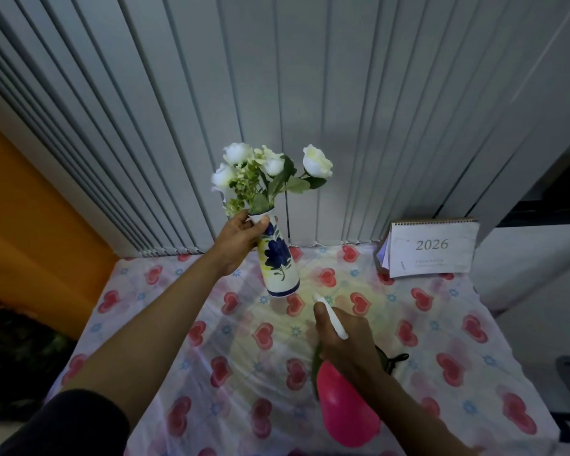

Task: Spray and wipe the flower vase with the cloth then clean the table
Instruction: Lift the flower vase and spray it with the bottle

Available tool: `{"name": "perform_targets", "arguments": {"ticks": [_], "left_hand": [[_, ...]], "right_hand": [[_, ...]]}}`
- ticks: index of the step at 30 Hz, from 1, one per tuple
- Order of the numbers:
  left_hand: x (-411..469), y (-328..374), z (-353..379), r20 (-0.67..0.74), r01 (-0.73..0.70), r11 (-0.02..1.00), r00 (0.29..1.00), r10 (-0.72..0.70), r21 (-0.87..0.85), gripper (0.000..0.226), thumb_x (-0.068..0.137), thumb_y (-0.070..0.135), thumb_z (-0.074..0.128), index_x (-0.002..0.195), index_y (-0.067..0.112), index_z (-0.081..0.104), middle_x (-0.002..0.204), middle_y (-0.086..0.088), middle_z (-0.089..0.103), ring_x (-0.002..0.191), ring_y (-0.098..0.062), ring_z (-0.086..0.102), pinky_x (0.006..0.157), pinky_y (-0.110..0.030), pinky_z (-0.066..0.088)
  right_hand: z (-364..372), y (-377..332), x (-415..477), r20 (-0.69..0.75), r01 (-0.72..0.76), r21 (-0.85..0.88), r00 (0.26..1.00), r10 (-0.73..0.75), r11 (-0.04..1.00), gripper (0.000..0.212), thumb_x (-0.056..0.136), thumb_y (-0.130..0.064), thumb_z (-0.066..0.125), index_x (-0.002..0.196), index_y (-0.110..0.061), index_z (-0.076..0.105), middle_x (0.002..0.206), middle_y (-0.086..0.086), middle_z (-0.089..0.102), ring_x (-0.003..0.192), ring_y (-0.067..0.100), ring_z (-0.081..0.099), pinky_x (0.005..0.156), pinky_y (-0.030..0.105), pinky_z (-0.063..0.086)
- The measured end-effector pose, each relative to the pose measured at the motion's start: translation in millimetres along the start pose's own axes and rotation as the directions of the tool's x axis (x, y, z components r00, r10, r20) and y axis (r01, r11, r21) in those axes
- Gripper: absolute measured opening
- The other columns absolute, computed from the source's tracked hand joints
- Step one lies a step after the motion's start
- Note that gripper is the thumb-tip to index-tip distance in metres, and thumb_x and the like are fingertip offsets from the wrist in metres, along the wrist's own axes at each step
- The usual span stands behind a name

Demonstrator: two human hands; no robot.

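Left hand [241, 238] has its grip clamped around the neck of the flower vase [278, 264], thumb across the front just under the rim, fingers wrapped behind. The vase is up off the table, tilted so its mouth leans left and its blue-ringed base swings toward the right, hanging above the far middle of the cloth-covered top. White body, big blue flower painted on the side, a wash of yellow around it. Out of the mouth comes a bunch of white roses [270, 169] with green leaves, fanning up against the blinds.

Right hand [346, 343] is closed tight on the top of a pink spray bottle [346, 413], its grip wrapped around the head. The white nozzle [329, 314] pokes out past the knuckles and points up and left at the vase's base, near it but not touching. The bottle's round pink body hangs below the wrist, close to the camera.

Under both hands, the table [441, 327] wears a pale cover printed with red hearts. A dark shape [394, 358] peeks out just behind the right hand; hard to tell what it is. At the far right corner a desk calendar [431, 248] reading 2026 stands. Grey vertical blinds [277, 93] fill the back, an orange wall [30, 225] on the left.
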State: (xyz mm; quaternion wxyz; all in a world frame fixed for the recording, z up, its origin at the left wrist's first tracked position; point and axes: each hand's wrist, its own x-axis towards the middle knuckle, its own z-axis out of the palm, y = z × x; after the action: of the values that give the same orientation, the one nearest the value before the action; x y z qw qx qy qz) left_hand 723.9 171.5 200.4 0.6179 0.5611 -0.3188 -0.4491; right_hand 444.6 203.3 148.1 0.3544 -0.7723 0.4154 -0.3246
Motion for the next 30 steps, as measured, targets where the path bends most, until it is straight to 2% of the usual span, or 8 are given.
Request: {"name": "perform_targets", "arguments": {"ticks": [4,7,13,17,21,24,26,30], "left_hand": [[1.3,0.5,3.5,-0.030,-0.006,0.994,1.000,0.010,0.108,0.034,0.096,0.015,0.071,0.128,0.016,0.060,0.095,0.007,0.080,0.086,-0.010,0.075,0.069,-0.022,0.058],[1.6,-0.7,3.0,-0.074,0.020,0.982,0.997,-0.006,0.189,0.043,0.085,0.019,0.083,0.125,0.014,0.067,0.108,0.002,0.079,0.101,-0.014,0.074,0.084,-0.029,0.060],[-7.4,-14.2,-1.8,-0.114,0.124,0.950,0.989,-0.094,0.287,0.051,0.069,0.044,0.093,0.113,0.030,0.071,0.112,0.014,0.074,0.106,-0.007,0.070,0.081,-0.021,0.057],[-6.7,-17.2,-1.3,-0.113,0.164,0.970,0.983,-0.145,0.177,0.047,0.083,0.037,0.083,0.126,0.023,0.069,0.135,0.001,0.067,0.128,-0.021,0.060,0.110,-0.038,0.048],[-7.1,-9.9,2.1,-0.068,0.146,0.959,0.989,-0.134,0.242,0.067,0.086,0.040,0.080,0.144,0.020,0.054,0.140,0.004,0.059,0.127,-0.018,0.056,0.111,-0.037,0.045],[-1.0,0.1,2.6,-0.141,0.155,0.944,0.983,-0.118,0.290,0.036,0.082,0.029,0.085,0.114,0.029,0.067,0.115,0.009,0.067,0.102,-0.012,0.063,0.090,-0.027,0.052],[1.7,5.8,1.9,-0.154,0.177,0.939,0.979,-0.137,0.294,0.020,0.084,0.015,0.081,0.097,0.021,0.067,0.098,0.002,0.068,0.092,-0.018,0.063,0.078,-0.028,0.054],[0.4,12.5,2.8,-0.070,0.153,0.934,0.988,-0.138,0.324,0.025,0.097,0.009,0.068,0.121,0.006,0.063,0.107,-0.007,0.065,0.104,-0.021,0.059,0.099,-0.038,0.050]], "right_hand": [[-2.3,-1.5,0.3,-0.018,0.033,0.055,0.999,-0.032,0.998,0.073,0.096,-0.071,0.028,0.082,-0.012,0.068,0.067,0.005,0.068,0.063,0.017,0.065,0.061,0.040,0.051],[-3.1,-6.8,1.1,-0.020,0.063,0.065,0.998,-0.061,0.996,0.066,0.098,-0.059,0.033,0.095,-0.005,0.071,0.075,0.010,0.071,0.071,0.021,0.067,0.068,0.041,0.051],[-6.8,-12.7,0.3,0.003,0.063,0.090,0.998,-0.064,0.994,0.059,0.098,-0.056,0.035,0.093,-0.009,0.072,0.075,0.008,0.070,0.069,0.016,0.066,0.068,0.034,0.050],[-6.6,-19.9,0.3,0.033,0.083,0.101,0.996,-0.087,0.991,0.059,0.099,-0.053,0.035,0.083,-0.007,0.068,0.066,0.007,0.064,0.060,0.016,0.061,0.061,0.035,0.047],[-5.6,-28.4,0.8,0.066,0.086,0.160,0.993,-0.098,0.983,0.055,0.101,-0.052,0.040,0.077,-0.008,0.063,0.057,0.002,0.055,0.053,0.017,0.056,0.054,0.036,0.046],[-1.1,-34.0,3.0,0.090,0.092,0.202,0.990,-0.112,0.975,0.056,0.101,-0.052,0.043,0.076,-0.005,0.059,0.056,0.006,0.051,0.050,0.021,0.053,0.051,0.042,0.044],[2.9,-37.7,5.0,0.100,0.088,0.201,0.989,-0.110,0.976,0.057,0.101,-0.052,0.043,0.085,-0.001,0.062,0.057,0.005,0.055,0.053,0.021,0.059,0.055,0.042,0.047],[8.2,-46.0,9.3,0.116,0.080,0.166,0.988,-0.100,0.983,0.047,0.104,-0.051,0.044,0.070,-0.019,0.056,0.053,-0.002,0.054,0.053,0.014,0.060,0.055,0.032,0.048]]}}
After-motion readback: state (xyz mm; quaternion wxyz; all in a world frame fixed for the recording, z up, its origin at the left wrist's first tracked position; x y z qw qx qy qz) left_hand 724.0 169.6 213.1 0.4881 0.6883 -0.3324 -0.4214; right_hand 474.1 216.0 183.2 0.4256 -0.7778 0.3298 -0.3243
